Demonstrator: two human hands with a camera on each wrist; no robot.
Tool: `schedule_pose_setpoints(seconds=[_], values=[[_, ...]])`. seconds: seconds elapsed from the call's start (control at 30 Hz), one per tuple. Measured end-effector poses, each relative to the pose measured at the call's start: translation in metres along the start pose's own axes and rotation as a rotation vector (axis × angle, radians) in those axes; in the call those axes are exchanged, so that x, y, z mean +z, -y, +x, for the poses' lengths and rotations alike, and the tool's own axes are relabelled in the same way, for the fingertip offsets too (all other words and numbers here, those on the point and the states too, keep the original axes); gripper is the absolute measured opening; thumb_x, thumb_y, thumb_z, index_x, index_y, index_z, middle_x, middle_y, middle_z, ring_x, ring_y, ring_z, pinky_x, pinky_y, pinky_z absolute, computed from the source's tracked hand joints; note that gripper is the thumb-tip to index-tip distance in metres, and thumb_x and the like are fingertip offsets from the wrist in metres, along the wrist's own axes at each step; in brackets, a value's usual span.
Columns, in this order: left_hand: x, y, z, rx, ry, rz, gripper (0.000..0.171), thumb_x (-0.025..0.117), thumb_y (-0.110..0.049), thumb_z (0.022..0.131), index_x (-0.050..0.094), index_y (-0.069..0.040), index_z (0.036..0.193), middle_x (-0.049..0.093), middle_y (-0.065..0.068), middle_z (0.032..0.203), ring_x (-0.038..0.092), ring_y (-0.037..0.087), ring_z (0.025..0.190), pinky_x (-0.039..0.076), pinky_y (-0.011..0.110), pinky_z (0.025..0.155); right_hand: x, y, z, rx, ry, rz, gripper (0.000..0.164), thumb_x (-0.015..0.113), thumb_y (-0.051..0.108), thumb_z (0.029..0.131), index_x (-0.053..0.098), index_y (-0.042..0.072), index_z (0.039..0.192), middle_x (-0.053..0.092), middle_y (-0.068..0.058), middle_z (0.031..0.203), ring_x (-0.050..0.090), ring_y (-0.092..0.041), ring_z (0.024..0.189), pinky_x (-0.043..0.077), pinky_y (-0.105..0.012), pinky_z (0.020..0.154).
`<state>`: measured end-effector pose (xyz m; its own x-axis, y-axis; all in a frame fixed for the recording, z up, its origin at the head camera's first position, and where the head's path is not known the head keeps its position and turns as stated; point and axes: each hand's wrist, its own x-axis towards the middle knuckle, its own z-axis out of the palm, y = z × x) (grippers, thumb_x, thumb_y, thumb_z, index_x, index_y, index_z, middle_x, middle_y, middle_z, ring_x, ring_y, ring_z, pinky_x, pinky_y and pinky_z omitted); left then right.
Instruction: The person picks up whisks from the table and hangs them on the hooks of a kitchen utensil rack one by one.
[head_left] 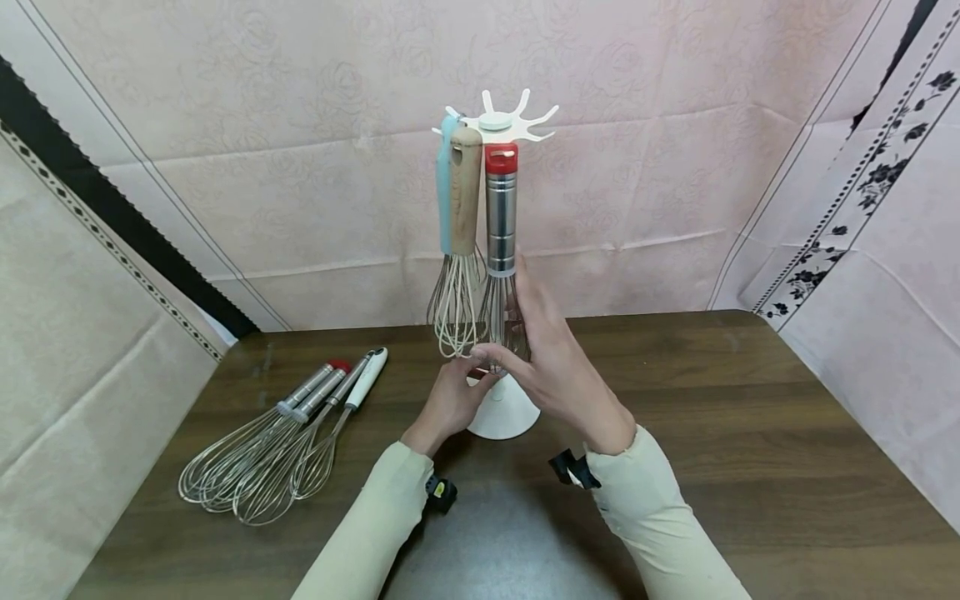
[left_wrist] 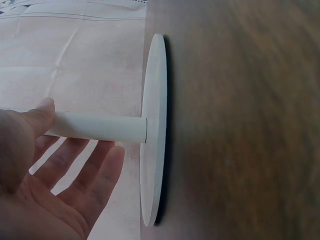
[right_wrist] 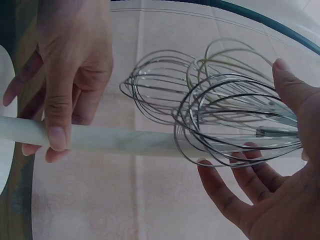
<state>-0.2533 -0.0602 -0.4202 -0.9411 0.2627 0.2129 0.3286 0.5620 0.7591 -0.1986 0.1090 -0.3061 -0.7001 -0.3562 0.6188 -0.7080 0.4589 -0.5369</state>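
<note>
A white whisk stand (head_left: pixel 504 417) rises from a round base to a ring of hooks. From it hang a whisk with a steel handle and red cap (head_left: pixel 501 217), a wooden-handled whisk (head_left: pixel 466 196) and a whisk with a light blue handle (head_left: pixel 445 187). Low on the stand's pole (left_wrist: pixel 100 126), my left hand (head_left: pixel 452 398) grips with its thumb and fingers. My right hand (head_left: pixel 562 375) is higher up, its spread fingers and thumb loosely about the wires of the red-capped whisk (right_wrist: pixel 220 115). Some right fingertips are hidden behind the wires and pole.
Several whisks (head_left: pixel 262 458) lie side by side on the wooden table (head_left: pixel 750 467) to the left, handles pointing away. One has a white handle (head_left: pixel 367 379). A pale patterned cloth (head_left: pixel 337 208) hangs behind the table.
</note>
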Motion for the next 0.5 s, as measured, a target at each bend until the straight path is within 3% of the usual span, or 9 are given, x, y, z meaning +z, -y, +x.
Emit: schedule_pose_setpoints(seconds=[0.2,0.37,0.5], values=[[-0.001,0.001,0.000,-0.023,-0.005,-0.005,0.021,0.065,-0.024,0.102,0.068,-0.013,0.119,0.072,0.006,0.122,0.069,0.026,0.108,0.056,0.046,0.096,0.011,0.002,0.000,0.049,-0.013,-0.018,0.114,0.078,0.028,0.092,-0.011,0.027,0.164,0.024,-0.018,0.160,0.037,-0.028,0.133,0.040,-0.050,0.112],[-0.002,0.000,-0.002,-0.035,-0.020,-0.019,0.015,0.062,-0.024,0.102,0.071,-0.013,0.108,0.073,0.006,0.111,0.069,0.024,0.103,0.056,0.045,0.092,0.021,0.006,-0.001,0.070,-0.048,-0.089,0.117,0.080,0.032,0.090,-0.010,0.027,0.164,0.039,-0.021,0.136,0.041,-0.027,0.112,0.045,-0.042,0.095],[-0.003,0.002,-0.003,0.014,-0.032,-0.060,0.017,0.060,-0.017,0.103,0.069,-0.009,0.115,0.071,0.009,0.115,0.066,0.025,0.108,0.054,0.046,0.094,0.031,0.011,0.000,0.090,-0.058,-0.138,0.117,0.079,0.034,0.090,-0.010,0.027,0.164,0.042,-0.018,0.118,0.041,-0.025,0.098,0.045,-0.037,0.082]])
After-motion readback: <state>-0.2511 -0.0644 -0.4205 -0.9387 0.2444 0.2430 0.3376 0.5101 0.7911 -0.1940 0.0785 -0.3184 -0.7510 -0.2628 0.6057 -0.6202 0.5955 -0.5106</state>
